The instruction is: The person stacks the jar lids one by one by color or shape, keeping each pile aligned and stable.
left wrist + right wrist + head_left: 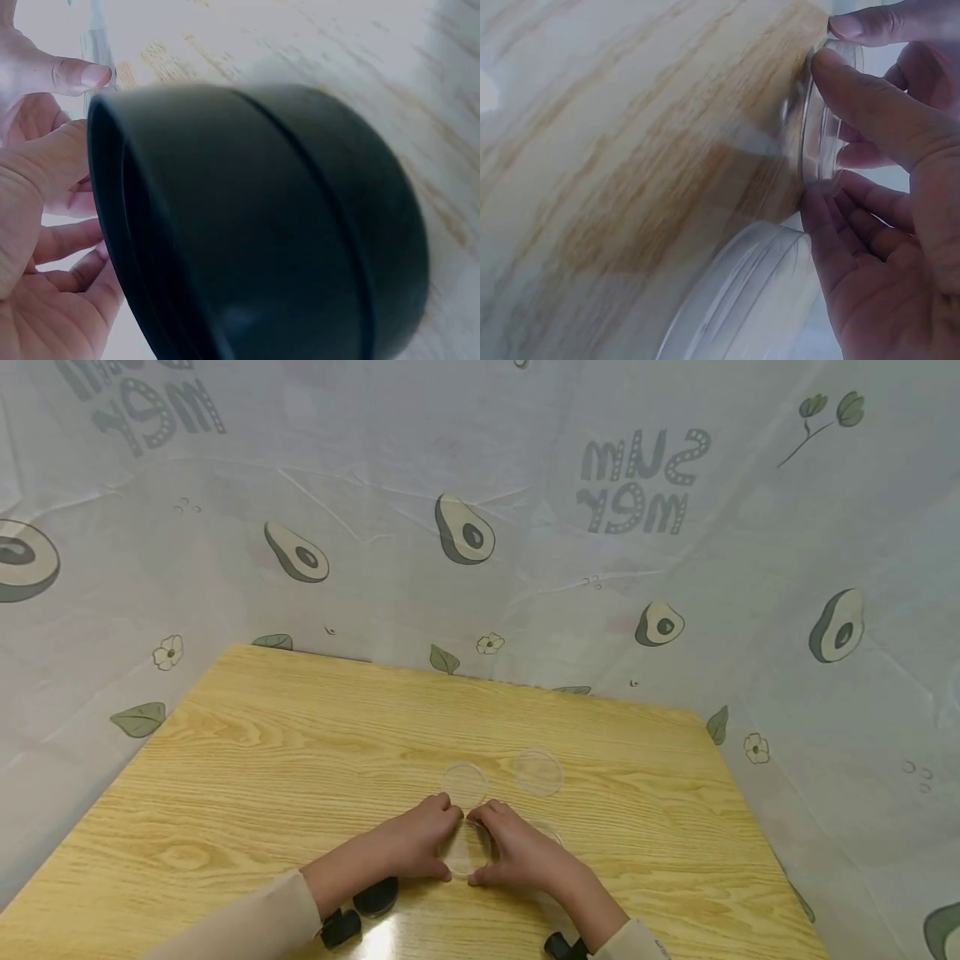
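Both hands hold one clear petri dish (461, 853) between them, low over the wooden table. My left hand (422, 842) grips its left side, thumb at the near edge and fingers at the far edge. From the opposite side my right hand (517, 850) grips it the same way. In the right wrist view, the fingers and thumb of the right hand (900, 172) curl round the rim of the dish (814, 142). A second clear dish (742, 292) stands close by the right hand. In the left wrist view, a black cylinder (247, 217) hides part of the hands.
Two clear round dishes, one at the middle (465, 783) and one to its right (538, 772), lie beyond the hands on the table (300, 735). The black cylinder (377, 897) stands beside the left wrist. A printed curtain (375, 560) surrounds the table's back and sides.
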Available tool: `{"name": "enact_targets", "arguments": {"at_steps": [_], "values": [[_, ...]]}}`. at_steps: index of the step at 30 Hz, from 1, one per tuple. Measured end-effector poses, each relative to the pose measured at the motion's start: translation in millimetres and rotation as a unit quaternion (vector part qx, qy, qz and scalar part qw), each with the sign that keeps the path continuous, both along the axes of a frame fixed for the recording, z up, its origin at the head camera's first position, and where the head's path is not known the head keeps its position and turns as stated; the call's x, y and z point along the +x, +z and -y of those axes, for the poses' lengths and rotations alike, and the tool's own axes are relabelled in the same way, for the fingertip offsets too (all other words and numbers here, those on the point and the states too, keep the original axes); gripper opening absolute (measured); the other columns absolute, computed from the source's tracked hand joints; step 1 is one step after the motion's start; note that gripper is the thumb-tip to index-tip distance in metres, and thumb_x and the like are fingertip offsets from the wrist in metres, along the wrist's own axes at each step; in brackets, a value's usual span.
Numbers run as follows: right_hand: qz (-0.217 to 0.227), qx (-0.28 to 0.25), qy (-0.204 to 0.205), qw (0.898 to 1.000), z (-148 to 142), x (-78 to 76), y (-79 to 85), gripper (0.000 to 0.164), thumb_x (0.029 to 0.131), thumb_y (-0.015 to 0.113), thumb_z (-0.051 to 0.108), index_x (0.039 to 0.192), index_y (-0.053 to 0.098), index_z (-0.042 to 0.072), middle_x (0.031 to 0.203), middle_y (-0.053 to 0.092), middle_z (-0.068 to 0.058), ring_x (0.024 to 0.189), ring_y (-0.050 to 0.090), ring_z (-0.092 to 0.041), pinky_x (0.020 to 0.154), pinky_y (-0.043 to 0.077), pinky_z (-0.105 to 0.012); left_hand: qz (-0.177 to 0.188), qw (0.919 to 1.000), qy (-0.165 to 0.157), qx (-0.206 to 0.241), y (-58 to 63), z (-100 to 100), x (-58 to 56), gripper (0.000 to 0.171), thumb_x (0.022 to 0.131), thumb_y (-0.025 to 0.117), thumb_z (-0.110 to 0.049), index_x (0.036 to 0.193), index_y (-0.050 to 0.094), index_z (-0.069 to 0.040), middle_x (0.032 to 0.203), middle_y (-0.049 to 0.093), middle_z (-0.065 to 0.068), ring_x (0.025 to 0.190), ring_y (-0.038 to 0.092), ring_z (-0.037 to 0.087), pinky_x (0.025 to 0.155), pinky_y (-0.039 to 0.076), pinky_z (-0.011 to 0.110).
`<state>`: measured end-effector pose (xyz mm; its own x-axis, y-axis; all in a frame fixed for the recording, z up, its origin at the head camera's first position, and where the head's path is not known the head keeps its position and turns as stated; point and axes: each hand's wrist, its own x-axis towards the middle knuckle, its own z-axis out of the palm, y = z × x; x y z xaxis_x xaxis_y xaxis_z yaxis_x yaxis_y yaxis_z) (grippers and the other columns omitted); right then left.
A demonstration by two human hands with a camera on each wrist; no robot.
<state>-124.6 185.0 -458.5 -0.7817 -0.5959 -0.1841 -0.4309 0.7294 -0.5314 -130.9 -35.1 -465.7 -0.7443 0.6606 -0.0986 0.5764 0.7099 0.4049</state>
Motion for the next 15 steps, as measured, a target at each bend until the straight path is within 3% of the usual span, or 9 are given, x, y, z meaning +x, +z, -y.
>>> {"name": "enact_targets", "arguments": {"at_steps": [15], "values": [[0.003,-0.001,-0.009,1.000,1.7,1.7,0.9,0.074,0.082,0.091,0.036,0.141,0.057,0.006,0.134,0.059,-0.004,0.124,0.058,-0.019,0.108,0.051,-0.041,0.011,0.9998,0.005,0.016,-1.1,1.4,0.3,0.065,0.076,0.096,-0.032,0.125,0.063,-0.004,0.111,0.057,0.005,0.100,0.055,0.018,0.082,0.055,0.031]]}}
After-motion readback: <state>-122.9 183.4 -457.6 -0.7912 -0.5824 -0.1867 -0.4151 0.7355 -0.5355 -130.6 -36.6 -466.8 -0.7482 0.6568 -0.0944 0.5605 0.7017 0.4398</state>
